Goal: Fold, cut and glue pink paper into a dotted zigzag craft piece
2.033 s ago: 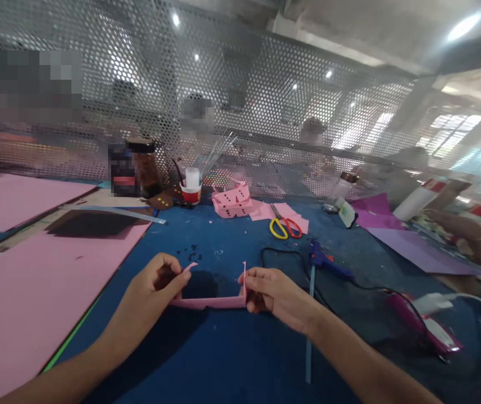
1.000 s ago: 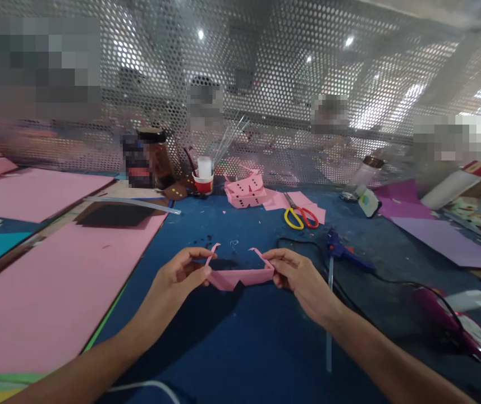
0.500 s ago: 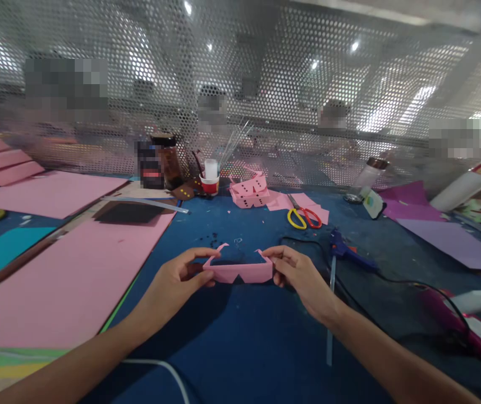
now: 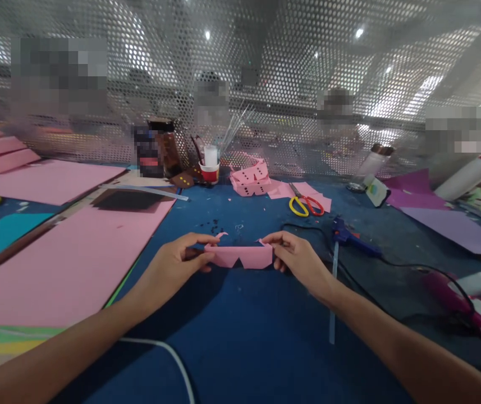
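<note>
Both my hands pinch a pair of pink paper glasses (image 4: 239, 257), held just above the blue table. A notch for the nose shows in the middle of its lower edge, and its curled side arms point away from me. My left hand (image 4: 175, 261) grips the left end between thumb and fingers. At the other end, my right hand (image 4: 301, 255) has its fingers closed on the corner where the side arm folds back. Beyond them lie tiny black bits (image 4: 215, 226) and a stack of pink paper glasses with black dots (image 4: 250, 178).
Right of my hands lies a blue glue gun (image 4: 352, 238) with a clear glue stick and a black cord. Scissors (image 4: 306, 206) rest on pink scraps. Large pink sheets (image 4: 76, 269) cover the left side. A cup (image 4: 210, 171) and jar stand by the perforated metal screen.
The view has tilted down slightly. The paper glasses are turned so their front faces me more fully. Both hands keep their hold.
</note>
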A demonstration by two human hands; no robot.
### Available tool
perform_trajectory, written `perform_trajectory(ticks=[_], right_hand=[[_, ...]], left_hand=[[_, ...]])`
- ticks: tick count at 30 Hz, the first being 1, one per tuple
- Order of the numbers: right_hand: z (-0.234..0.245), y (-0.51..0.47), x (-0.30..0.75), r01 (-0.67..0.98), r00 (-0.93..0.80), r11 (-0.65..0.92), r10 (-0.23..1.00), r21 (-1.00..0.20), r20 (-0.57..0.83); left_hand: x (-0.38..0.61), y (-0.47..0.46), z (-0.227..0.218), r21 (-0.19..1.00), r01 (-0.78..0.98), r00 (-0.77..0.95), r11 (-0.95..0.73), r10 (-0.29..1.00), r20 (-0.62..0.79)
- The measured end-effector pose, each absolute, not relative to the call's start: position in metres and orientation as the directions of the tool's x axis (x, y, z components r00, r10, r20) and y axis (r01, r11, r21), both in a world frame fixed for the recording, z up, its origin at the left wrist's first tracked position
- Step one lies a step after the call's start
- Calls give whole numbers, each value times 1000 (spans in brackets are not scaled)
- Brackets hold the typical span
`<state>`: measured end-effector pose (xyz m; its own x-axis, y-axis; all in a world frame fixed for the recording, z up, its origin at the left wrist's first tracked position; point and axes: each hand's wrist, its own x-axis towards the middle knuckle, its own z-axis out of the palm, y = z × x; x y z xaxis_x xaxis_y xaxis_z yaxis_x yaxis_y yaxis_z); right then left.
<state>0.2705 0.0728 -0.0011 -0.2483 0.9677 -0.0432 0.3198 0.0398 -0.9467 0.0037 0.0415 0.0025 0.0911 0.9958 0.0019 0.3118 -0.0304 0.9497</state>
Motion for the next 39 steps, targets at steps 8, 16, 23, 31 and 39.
perform_trajectory(ticks=[8,16,23,31,39], right_hand=[[-1,72,271,345,-249,56,968,-937,-34],[-1,71,272,342,-259,62,965,-938,-31],[0,71,271,355,-258,67,966,-932,-28],[-4,73,272,347,-261,49,964,-937,-46],[-6,74,272,354,-257,54,965,-934,-41]], left_hand=[[-2,44,1,899,426,148,-99,988,38],[-2,43,8,821,554,142,-140,987,73],[1,42,12,841,522,152,-140,986,69],[-6,47,6,785,601,159,-151,985,68],[-4,45,10,720,678,147,-149,987,66]])
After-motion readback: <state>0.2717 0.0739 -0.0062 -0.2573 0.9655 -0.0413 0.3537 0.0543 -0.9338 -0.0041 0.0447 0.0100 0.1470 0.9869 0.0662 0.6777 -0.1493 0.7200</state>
